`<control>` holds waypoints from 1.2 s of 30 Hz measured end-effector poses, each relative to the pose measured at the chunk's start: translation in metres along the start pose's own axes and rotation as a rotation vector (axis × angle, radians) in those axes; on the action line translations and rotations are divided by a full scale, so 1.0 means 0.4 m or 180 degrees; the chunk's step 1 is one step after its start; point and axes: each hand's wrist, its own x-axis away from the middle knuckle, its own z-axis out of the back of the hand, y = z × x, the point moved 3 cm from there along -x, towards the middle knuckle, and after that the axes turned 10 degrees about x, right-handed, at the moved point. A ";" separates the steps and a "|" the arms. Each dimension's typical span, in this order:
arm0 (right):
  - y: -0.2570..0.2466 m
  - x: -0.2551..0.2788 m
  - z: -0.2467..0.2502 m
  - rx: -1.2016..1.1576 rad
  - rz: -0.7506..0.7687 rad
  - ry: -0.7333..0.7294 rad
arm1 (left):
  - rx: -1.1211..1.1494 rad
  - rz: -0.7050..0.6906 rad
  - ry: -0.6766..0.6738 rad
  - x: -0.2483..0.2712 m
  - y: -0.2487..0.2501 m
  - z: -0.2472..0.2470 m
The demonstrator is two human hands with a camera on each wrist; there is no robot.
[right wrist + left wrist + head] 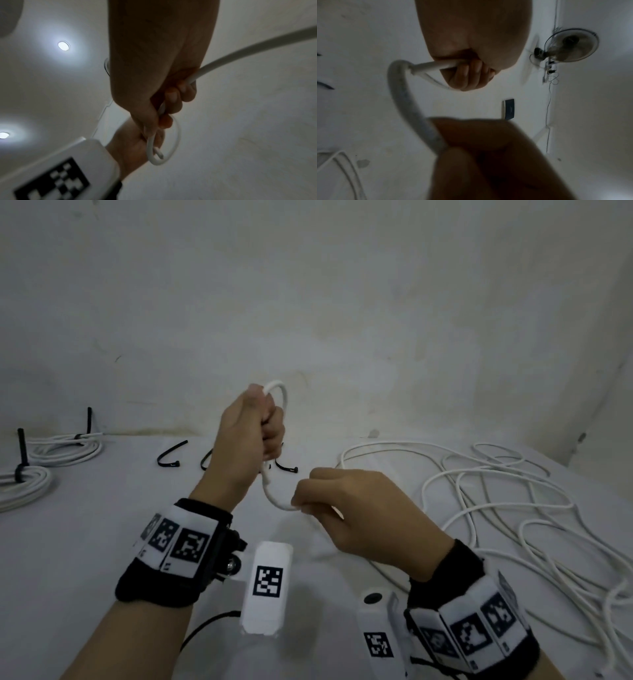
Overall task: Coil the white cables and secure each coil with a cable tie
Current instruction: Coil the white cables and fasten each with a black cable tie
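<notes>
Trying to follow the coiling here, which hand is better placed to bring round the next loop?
Probably the right hand: it pinches the white cable on the side of the loose slack, while the left hand grips the started loop.

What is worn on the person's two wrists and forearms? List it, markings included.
Both forearms are bare, without sleeves. The left wrist and right wrist each carry a black wristband faced with white panels printed with black square-pattern markers. A white box-shaped camera housing with its own marker hangs off each band; a thin black cable trails from the left one.
</notes>
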 end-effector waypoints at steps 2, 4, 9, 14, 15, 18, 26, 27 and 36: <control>-0.009 -0.008 0.024 0.0042 -0.0010 0.0109 | -0.0064 0.0244 -0.0241 0.009 -0.013 -0.011; -0.009 -0.019 0.046 -0.0018 -0.0019 0.0206 | -0.0007 0.0283 -0.0358 0.010 -0.015 -0.013; 0.006 -0.064 0.082 -0.0275 -0.0017 -0.0173 | 0.0686 0.0147 -0.0281 -0.001 -0.001 0.001; 0.007 -0.080 0.098 -0.0585 -0.0133 -0.0642 | 0.0885 0.0097 -0.0159 -0.005 -0.017 0.005; 0.005 -0.080 0.094 -0.0603 -0.0125 -0.0700 | 0.0913 0.0106 -0.0139 -0.005 -0.023 0.005; 0.014 -0.084 0.084 -0.0708 -0.0104 -0.0703 | 0.1005 0.0227 -0.0116 -0.001 -0.038 -0.001; 0.071 -0.085 0.107 -0.1049 -0.0472 0.0228 | 0.0292 0.0505 -0.0569 0.029 -0.058 -0.043; 0.081 -0.084 0.109 -0.0997 -0.0581 0.0410 | 0.0339 0.0512 -0.0676 0.030 -0.058 -0.045; 0.123 -0.081 0.104 -0.0905 -0.0935 0.1482 | 0.1211 0.0989 -0.1077 0.038 -0.056 -0.049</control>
